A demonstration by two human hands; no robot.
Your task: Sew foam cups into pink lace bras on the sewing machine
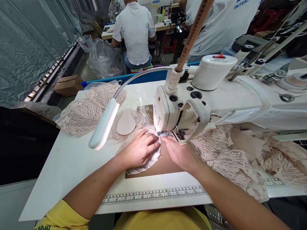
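Note:
A beige lace fabric piece with a scalloped edge lies on the brown plate of a white sewing machine. My left hand rests on this lace, its fingers bent and pressed together on the fabric just left of the presser foot. On the foot's right side, my right hand lies low over the plate with fingers stretched toward the needle area; its fingertips are close to the lace edge. The needle itself is hard to make out. A pale rounded pad sits in sheer fabric beyond my left hand.
A heap of lace lies at the table's back left, and more lace is bunched right of the needle. A gooseneck lamp arches over the left side. A printed ruler runs along the front edge. Two people sit or stand beyond.

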